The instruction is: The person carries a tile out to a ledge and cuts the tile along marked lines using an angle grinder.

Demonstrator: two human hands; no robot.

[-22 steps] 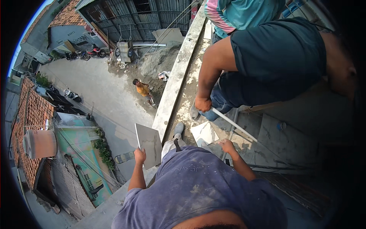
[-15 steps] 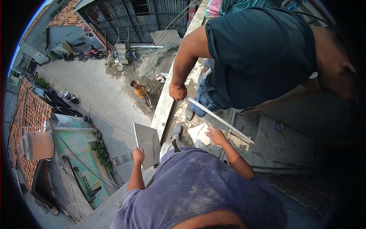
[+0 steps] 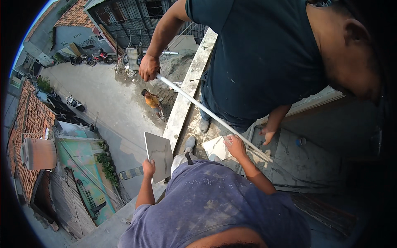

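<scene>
While curled, left hand [image 3: 149, 168] on tile [image 3: 160, 153]

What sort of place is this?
It looks like a building site, high up: a concrete ledge overlooks a street below, the left hand holds a pale tile, and a co-worker grips a white pole.
</scene>
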